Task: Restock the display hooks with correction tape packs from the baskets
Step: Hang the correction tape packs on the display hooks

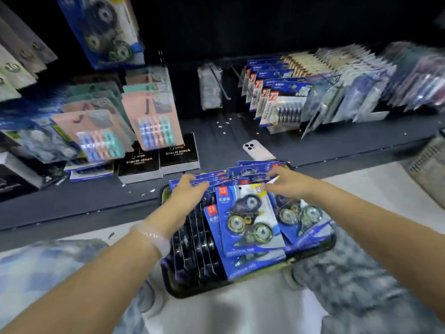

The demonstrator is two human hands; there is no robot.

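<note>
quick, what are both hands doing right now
Left hand: gripping top edges of the correction tape packs in the basket.
Right hand: gripping the same packs' tops.

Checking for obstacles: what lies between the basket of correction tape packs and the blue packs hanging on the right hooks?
In the head view, a phone lies face down on the dark shelf.

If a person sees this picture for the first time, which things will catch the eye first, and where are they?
First, the two bare hands, left hand and right hand, reaching into the basket at bottom centre, fingers on the top edges of blue correction tape packs that fill it. Behind it, a pale phone lies face down on the dark shelf. At left, pink packs hang.
</note>
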